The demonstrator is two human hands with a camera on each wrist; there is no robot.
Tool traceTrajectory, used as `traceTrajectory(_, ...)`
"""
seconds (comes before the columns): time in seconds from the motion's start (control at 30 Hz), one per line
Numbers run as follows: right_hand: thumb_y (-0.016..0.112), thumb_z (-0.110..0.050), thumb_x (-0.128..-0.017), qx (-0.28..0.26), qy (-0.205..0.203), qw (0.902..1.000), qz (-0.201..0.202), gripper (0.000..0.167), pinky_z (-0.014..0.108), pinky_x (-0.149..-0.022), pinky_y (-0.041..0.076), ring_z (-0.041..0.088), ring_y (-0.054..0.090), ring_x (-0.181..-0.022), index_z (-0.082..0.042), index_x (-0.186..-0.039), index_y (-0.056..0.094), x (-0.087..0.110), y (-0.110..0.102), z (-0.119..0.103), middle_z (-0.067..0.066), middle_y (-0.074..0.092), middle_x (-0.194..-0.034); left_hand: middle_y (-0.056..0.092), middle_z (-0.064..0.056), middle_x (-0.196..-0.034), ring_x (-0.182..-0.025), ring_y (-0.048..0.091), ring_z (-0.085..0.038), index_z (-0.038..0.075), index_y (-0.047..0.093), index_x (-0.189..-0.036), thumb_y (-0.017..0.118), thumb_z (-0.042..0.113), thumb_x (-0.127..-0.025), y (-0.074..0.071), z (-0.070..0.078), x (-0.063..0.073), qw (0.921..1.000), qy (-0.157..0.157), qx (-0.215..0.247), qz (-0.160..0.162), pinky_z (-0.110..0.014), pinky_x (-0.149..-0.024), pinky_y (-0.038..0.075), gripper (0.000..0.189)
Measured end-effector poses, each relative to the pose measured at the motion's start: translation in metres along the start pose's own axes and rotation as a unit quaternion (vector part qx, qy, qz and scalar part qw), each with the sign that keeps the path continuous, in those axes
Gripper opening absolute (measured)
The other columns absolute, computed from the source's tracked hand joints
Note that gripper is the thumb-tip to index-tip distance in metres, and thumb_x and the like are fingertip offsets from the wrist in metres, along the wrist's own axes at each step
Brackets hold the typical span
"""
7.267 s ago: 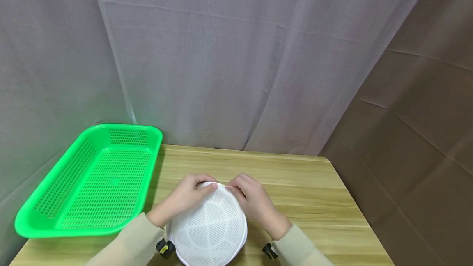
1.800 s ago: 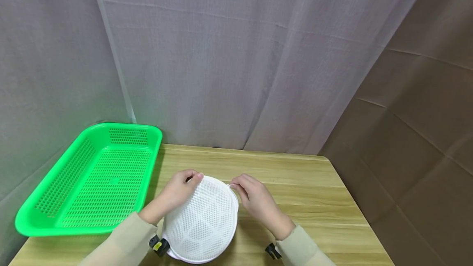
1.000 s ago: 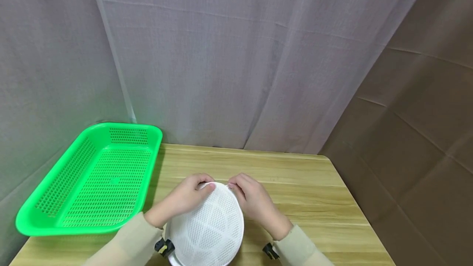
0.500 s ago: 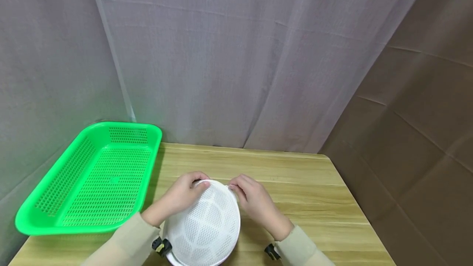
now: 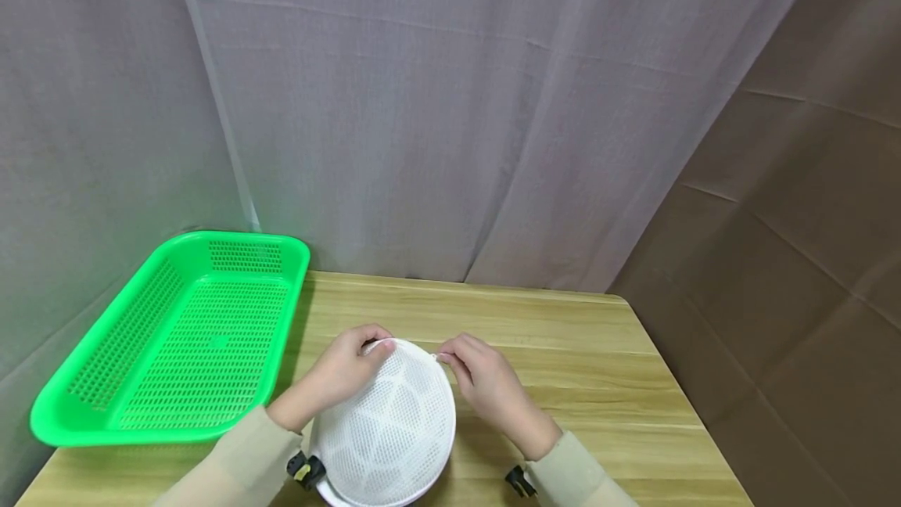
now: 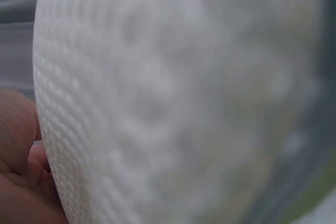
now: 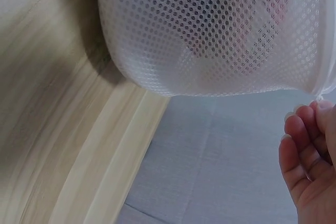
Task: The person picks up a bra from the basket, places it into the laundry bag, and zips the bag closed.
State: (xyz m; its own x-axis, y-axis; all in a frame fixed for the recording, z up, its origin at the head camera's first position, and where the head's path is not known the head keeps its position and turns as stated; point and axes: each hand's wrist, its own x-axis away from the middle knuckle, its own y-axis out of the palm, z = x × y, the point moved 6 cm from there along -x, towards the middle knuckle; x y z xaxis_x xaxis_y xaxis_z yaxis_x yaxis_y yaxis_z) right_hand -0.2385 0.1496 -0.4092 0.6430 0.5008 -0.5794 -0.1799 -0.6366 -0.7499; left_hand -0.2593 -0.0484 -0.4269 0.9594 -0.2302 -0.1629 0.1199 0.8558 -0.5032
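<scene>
A round white mesh laundry bag (image 5: 390, 429) is held tilted over the table in the head view. My left hand (image 5: 348, 362) grips its upper left rim, thumb on the mesh face and fingers behind. At the upper right rim my right hand (image 5: 486, 378) pinches a small white tab (image 7: 319, 98), which looks like a zipper pull, between thumb and forefinger. The right wrist view shows the bag's bulging mesh side (image 7: 199, 30) with dark and pinkish tones through the holes. Blurred mesh (image 6: 131, 77) fills most of the left wrist view, with fingers at its left edge.
A green plastic basket (image 5: 211, 366) with perforated walls stands on the left of the wooden table (image 5: 591, 382). Grey cloth (image 5: 394, 116) hangs behind the table, and brown cloth (image 5: 788, 257) on the right. Black wrist mounts (image 5: 306, 469) sit near both cuffs.
Over the last second my left hand and the bag have shifted slightly left and away. My right hand has stayed nearly in place at the rim. The basket has not moved.
</scene>
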Motion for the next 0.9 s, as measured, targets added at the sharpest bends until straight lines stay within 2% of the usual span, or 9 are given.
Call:
traceTrajectory(0.17,0.064,-0.013,-0.094,0.001,-0.004,1.0000,0.001,0.003,0.021,-0.065,0.049,0.002,0.053,-0.075,-0.013,-0.094,0.068,0.002,-0.001,0.000,-0.009,0.061,-0.087,0.063,0.006,-0.084,-0.083,0.057,-0.014,0.016,0.068,-0.090,0.062,0.018,-0.096,-0.003,-0.006,0.000,0.9999,-0.014,-0.001,0.009,-0.038,-0.079,0.046,0.009)
traceTrajectory(0.47,0.061,-0.018,-0.096,0.010,-0.009,0.9999,0.006,0.006,0.021,-0.069,0.050,0.002,0.056,-0.079,-0.016,-0.094,0.067,0.005,-0.002,0.001,-0.010,0.061,-0.088,0.065,0.001,-0.089,-0.086,0.057,-0.015,0.010,0.068,-0.094,0.061,0.018,-0.096,-0.009,-0.011,0.000,0.9992,-0.022,0.013,0.031,-0.038,-0.081,0.046,0.010)
traceTrajectory(0.7,0.064,-0.014,-0.093,0.015,-0.007,0.9999,0.003,0.003,0.021,-0.069,0.050,0.003,0.057,-0.079,-0.015,-0.094,0.067,0.005,-0.002,0.003,-0.010,0.061,-0.088,0.066,0.000,-0.093,-0.088,0.057,-0.016,0.009,0.069,-0.096,0.061,0.019,-0.096,-0.011,-0.010,0.002,0.9986,-0.034,0.011,0.040,-0.039,-0.083,0.046,0.012)
traceTrajectory(0.9,0.068,-0.009,-0.090,0.011,-0.010,0.9999,0.004,0.009,0.022,-0.068,0.050,0.002,0.056,-0.078,-0.017,-0.092,0.066,0.003,-0.003,0.002,-0.010,0.061,-0.087,0.066,-0.001,-0.097,-0.092,0.057,-0.017,0.009,0.069,-0.097,0.061,0.019,-0.095,-0.012,-0.011,0.002,0.9980,-0.041,0.011,0.048,-0.041,-0.086,0.045,0.013)
